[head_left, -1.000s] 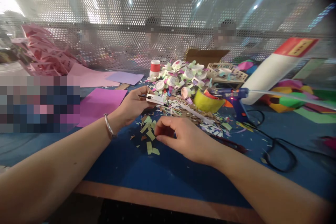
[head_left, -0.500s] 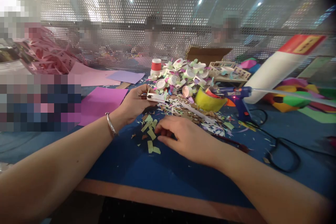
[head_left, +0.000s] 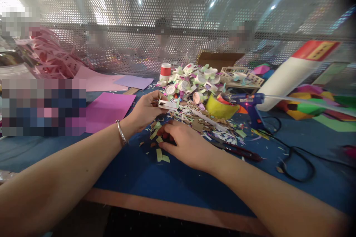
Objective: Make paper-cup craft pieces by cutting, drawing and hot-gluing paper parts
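Fingers of left hand (head_left: pixel 144 113) pinched on white paper piece (head_left: pixel 167 104); right hand (head_left: pixel 185 144) curled over green scraps (head_left: pixel 159 144).

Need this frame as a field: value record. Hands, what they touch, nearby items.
left hand: raised over the blue table, holds a small white paper piece
right hand: lies on the table, fingers among pale green paper strips
scrap pile: behind the right hand
glue gun: right of the pile, standing
yellow tape roll: beside the glue gun
scissors: right of the right hand
magenta sheet: left of the left hand
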`<action>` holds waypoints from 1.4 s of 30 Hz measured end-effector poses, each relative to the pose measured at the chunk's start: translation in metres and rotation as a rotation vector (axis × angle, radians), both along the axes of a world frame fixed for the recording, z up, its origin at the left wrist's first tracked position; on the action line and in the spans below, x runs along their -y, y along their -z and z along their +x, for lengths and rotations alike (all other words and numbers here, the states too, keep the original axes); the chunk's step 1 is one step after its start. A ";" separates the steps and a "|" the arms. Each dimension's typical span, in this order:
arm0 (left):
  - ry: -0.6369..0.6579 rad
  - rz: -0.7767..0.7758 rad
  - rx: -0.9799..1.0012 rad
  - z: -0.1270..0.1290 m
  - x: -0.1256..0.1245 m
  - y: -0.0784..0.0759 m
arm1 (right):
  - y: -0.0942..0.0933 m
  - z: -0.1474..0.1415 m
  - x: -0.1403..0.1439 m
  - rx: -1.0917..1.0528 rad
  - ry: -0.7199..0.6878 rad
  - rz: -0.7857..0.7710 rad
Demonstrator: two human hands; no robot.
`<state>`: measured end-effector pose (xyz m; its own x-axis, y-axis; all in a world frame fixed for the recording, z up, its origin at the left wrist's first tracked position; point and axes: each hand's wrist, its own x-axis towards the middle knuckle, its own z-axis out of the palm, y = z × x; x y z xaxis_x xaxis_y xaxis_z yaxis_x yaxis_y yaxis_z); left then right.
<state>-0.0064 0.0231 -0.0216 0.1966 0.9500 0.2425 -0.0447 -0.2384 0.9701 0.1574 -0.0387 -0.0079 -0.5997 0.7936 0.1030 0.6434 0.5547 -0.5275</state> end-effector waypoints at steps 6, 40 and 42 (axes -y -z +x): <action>0.013 0.003 0.021 0.001 0.000 0.000 | 0.000 -0.001 -0.001 -0.049 -0.002 -0.092; 0.072 0.144 -0.188 0.007 0.012 0.000 | -0.019 0.033 -0.013 -0.614 0.153 0.038; 0.065 0.137 -0.189 0.008 0.014 -0.001 | -0.018 0.033 -0.013 -0.623 0.151 0.022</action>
